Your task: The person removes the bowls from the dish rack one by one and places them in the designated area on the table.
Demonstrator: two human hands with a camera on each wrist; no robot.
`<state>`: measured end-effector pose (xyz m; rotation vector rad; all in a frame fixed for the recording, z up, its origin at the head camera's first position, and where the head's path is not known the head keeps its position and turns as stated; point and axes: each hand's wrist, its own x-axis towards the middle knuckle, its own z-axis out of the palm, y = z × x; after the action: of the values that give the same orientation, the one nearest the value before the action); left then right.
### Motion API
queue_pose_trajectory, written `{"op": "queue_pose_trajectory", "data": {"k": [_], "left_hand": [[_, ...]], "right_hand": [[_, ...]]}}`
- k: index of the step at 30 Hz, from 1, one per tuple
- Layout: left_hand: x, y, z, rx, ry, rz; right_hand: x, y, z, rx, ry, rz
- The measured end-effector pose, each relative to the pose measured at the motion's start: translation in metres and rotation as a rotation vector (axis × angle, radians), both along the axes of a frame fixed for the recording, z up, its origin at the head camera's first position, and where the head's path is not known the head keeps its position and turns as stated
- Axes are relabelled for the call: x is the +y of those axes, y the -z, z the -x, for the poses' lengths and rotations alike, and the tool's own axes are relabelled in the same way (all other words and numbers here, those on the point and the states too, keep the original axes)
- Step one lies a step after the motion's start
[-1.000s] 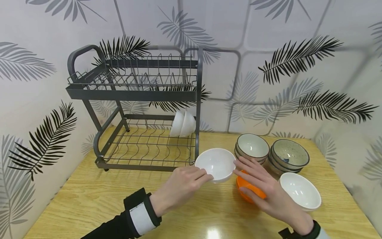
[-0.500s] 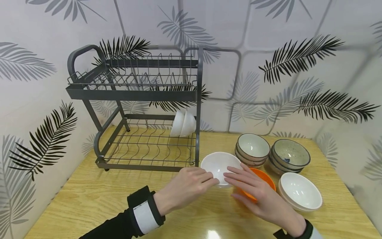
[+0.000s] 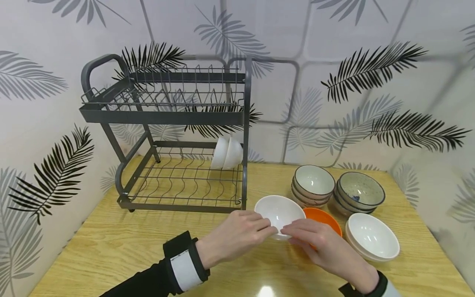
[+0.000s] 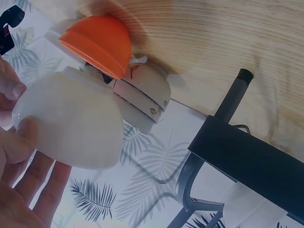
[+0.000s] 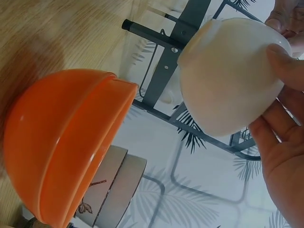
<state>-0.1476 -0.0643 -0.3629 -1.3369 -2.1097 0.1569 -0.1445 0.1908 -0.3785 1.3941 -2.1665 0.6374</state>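
A white bowl (image 3: 278, 211) is held above the table, its inside toward the head camera. My left hand (image 3: 239, 233) pinches its near rim, with the thumb (image 4: 23, 140) on the outer wall. The right hand (image 3: 326, 247) grips the same rim further right, its thumb (image 5: 287, 66) against the outside of the bowl. Right beside the held bowl sit nested orange bowls (image 3: 323, 216), partly hidden behind my right hand; their outer sides show large in the right wrist view (image 5: 57, 142).
A dark two-tier dish rack (image 3: 167, 118) stands left, with two white bowls (image 3: 226, 153) on edge in its lower tier. At right are stacked cream bowls (image 3: 313, 181), speckled green bowls (image 3: 361, 192) and white bowls (image 3: 372, 237). A patterned wall (image 3: 334, 41) rises behind.
The white bowl has moved right and toward me with my left hand. My right hand's spread fingers have closed on its rim. More of the orange bowls shows.
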Motion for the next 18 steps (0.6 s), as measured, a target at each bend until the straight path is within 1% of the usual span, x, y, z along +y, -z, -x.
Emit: {"op": "queue_pose_trajectory", "data": {"k": [4, 7, 10, 14, 16, 18], "left_hand": [[0.000, 0.000, 0.000, -0.014, -0.007, 0.047], [0.000, -0.001, -0.001, -0.028, -0.009, 0.073], [0.000, 0.000, -0.001, -0.032, 0.001, 0.073], [0.000, 0.000, -0.001, -0.046, 0.032, 0.040], [0.000, 0.000, 0.000, -0.048, 0.045, 0.001], [0.000, 0.001, 0.002, -0.035, 0.044, -0.039]], "right_hand": [[0.001, 0.000, -0.002, -0.036, 0.014, -0.058], [0.000, 0.001, -0.002, -0.011, 0.008, -0.067], [0.000, 0.002, -0.002, 0.011, -0.003, -0.053], [0.004, 0.003, -0.002, 0.019, -0.003, -0.049], [0.008, 0.003, -0.002, 0.019, 0.003, -0.049], [0.013, 0.003, -0.001, 0.037, 0.012, -0.041]]}}
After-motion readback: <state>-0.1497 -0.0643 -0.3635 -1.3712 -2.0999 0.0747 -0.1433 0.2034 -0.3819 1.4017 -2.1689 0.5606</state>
